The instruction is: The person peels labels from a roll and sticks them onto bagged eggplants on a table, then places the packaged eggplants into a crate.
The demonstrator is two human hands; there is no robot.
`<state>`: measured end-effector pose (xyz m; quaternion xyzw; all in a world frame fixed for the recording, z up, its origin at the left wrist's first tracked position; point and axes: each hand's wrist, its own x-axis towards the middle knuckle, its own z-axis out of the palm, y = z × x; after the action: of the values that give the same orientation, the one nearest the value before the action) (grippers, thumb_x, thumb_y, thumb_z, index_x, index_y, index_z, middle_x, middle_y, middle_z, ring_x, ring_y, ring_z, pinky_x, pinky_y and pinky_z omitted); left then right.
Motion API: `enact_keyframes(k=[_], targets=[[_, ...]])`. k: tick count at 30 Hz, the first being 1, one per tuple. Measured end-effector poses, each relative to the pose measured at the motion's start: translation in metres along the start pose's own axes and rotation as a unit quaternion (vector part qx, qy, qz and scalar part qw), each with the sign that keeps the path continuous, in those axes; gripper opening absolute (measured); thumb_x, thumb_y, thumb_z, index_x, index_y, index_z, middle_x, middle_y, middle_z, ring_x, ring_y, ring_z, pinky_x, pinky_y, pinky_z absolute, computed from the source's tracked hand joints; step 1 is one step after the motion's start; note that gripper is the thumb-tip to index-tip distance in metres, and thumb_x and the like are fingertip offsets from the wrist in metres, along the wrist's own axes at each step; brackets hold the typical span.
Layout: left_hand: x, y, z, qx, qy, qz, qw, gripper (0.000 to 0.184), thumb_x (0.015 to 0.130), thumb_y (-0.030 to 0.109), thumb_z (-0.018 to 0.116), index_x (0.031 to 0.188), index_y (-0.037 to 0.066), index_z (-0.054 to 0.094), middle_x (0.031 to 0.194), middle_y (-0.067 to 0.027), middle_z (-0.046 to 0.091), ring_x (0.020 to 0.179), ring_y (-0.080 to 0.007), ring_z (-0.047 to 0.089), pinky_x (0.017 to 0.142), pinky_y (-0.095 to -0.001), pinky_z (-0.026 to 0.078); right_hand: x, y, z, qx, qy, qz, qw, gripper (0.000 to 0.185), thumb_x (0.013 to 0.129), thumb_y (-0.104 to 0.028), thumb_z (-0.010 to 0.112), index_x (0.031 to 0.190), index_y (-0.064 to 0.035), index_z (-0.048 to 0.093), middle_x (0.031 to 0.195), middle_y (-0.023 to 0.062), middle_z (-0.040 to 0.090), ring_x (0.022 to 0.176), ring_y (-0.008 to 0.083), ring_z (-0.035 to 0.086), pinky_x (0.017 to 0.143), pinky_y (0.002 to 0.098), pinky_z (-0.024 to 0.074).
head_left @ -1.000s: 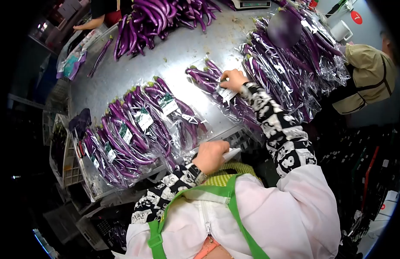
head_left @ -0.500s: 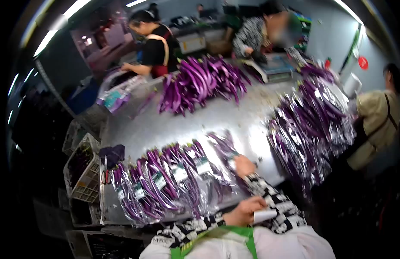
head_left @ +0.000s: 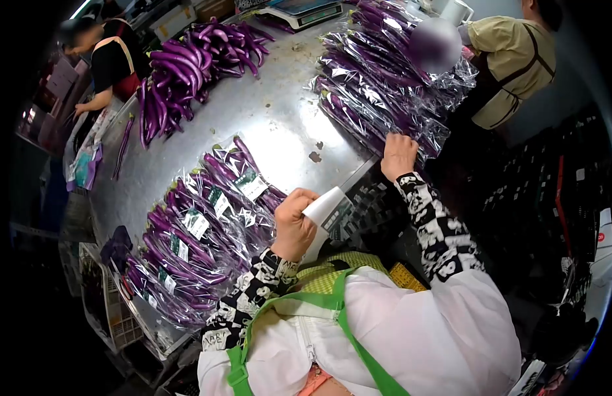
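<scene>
My left hand (head_left: 295,224) is closed around a strip of labels (head_left: 329,208), white on the back and dark green on the printed side. Over at the right pile, my right hand (head_left: 400,157) grips the near end of a clear plastic bag of eggplants (head_left: 359,119). Beside my left hand lies a row of bagged eggplants (head_left: 194,231), several of them with green-and-white labels stuck on the plastic. The fingertips of my right hand are partly hidden by its knuckles.
Loose eggplants (head_left: 187,66) are heaped at the far side of the metal table (head_left: 286,132). A scale (head_left: 303,14) stands at the back. Co-workers stand at left (head_left: 108,59) and right (head_left: 510,66). White crates (head_left: 124,323) sit below the left edge.
My view has turned to the right and downward. My right hand has left the row of labelled bags and now grips a bag in the right pile. My left hand still holds the labels.
</scene>
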<state>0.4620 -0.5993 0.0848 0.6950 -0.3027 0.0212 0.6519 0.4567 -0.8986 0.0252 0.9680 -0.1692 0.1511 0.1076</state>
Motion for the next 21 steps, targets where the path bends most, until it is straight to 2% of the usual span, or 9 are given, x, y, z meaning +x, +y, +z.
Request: enact_keyframes(k=[2,4,5,8,11,14,16,18,21], targets=[[-0.004,-0.001,0.005,0.013,-0.029,-0.013,0.999,0.007,0.081,0.006,0.068,0.080,-0.001,0.065,0.081,-0.0084,0.061,0.071,-0.0142,0.058,0.060,-0.0238,0.045,-0.005,-0.004,0.024,-0.100,0.048,-0.081,0.991,0.017,0.075,-0.013,0.059,0.091,-0.0072,0.056,0.090,0.0082,0.053,0.092,0.0250,0.049,0.085,0.0454,0.0335],[-0.004,0.012,0.018,0.006,-0.011,-0.004,1.000,0.009,0.079,0.003,0.069,0.088,0.001,0.067,0.081,-0.0078,0.062,0.071,-0.0149,0.059,0.063,-0.0241,0.046,0.006,0.002,0.037,-0.063,0.018,-0.116,0.991,0.012,0.075,-0.012,0.057,0.087,-0.0096,0.057,0.088,0.0084,0.056,0.089,0.0250,0.054,0.084,0.0453,0.0331],[-0.007,0.018,0.024,-0.106,0.016,-0.090,0.990,0.014,0.078,0.000,0.069,0.092,0.001,0.067,0.083,-0.0073,0.062,0.072,-0.0151,0.060,0.066,-0.0243,0.047,0.015,-0.002,0.027,-0.044,-0.037,-0.100,0.993,0.014,0.073,-0.012,0.059,0.087,-0.0095,0.057,0.088,0.0087,0.058,0.088,0.0252,0.056,0.085,0.0455,0.0328],[-0.015,0.005,0.014,-0.101,-0.069,0.011,0.992,0.014,0.078,-0.002,0.069,0.091,0.002,0.067,0.083,-0.0068,0.063,0.075,-0.0152,0.061,0.066,-0.0247,0.048,0.028,-0.020,-0.011,0.085,-0.096,-0.046,0.991,0.023,0.065,-0.012,0.062,0.087,-0.0078,0.057,0.088,0.0117,0.060,0.082,0.0269,0.060,0.083,0.0463,0.0335],[-0.021,0.007,0.011,-0.073,-0.111,-0.021,0.991,0.012,0.077,-0.001,0.070,0.088,0.001,0.068,0.081,-0.0078,0.066,0.073,-0.0150,0.063,0.063,-0.0252,0.048,0.017,-0.055,-0.067,0.124,-0.050,-0.038,0.990,0.021,0.066,-0.011,0.061,0.086,-0.0054,0.055,0.088,0.0122,0.059,0.081,0.0290,0.060,0.079,0.0451,0.0353],[-0.024,0.006,0.011,-0.057,-0.156,-0.050,0.985,0.011,0.075,0.000,0.070,0.086,0.000,0.067,0.081,-0.0089,0.067,0.070,-0.0161,0.064,0.063,-0.0260,0.049,-0.020,-0.105,-0.034,0.090,-0.017,-0.084,0.992,0.035,0.072,-0.015,0.061,0.105,-0.0062,0.055,0.098,0.0111,0.054,0.096,0.0275,0.053,0.079,0.0435,0.0360],[-0.028,0.006,0.011,-0.066,-0.167,-0.059,0.982,0.009,0.076,0.000,0.070,0.085,0.000,0.066,0.081,-0.0088,0.067,0.070,-0.0156,0.064,0.063,-0.0259,0.049,-0.048,-0.124,-0.007,0.116,0.010,-0.215,0.969,0.046,0.074,-0.020,0.060,0.118,-0.0084,0.053,0.112,0.0115,0.050,0.104,0.0278,0.047,0.082,0.0435,0.0355],[-0.033,-0.001,0.011,-0.071,-0.158,-0.068,0.983,0.008,0.077,0.002,0.071,0.084,0.000,0.066,0.081,-0.0084,0.067,0.071,-0.0148,0.064,0.064,-0.0257,0.049,-0.061,-0.137,-0.007,0.154,-0.053,-0.214,0.963,0.051,0.078,-0.025,0.057,0.126,-0.0099,0.050,0.133,0.0135,0.043,0.117,0.0302,0.040,0.088,0.0462,0.0331],[-0.033,0.000,0.005,-0.075,-0.123,-0.075,0.987,0.009,0.078,0.004,0.072,0.082,0.001,0.065,0.084,-0.0071,0.067,0.076,-0.0132,0.063,0.068,-0.0248,0.048,-0.068,-0.144,-0.005,0.165,-0.075,-0.205,0.962,0.050,0.081,-0.028,0.055,0.128,-0.0116,0.049,0.134,0.0137,0.042,0.119,0.0305,0.039,0.088,0.0473,0.0326]])
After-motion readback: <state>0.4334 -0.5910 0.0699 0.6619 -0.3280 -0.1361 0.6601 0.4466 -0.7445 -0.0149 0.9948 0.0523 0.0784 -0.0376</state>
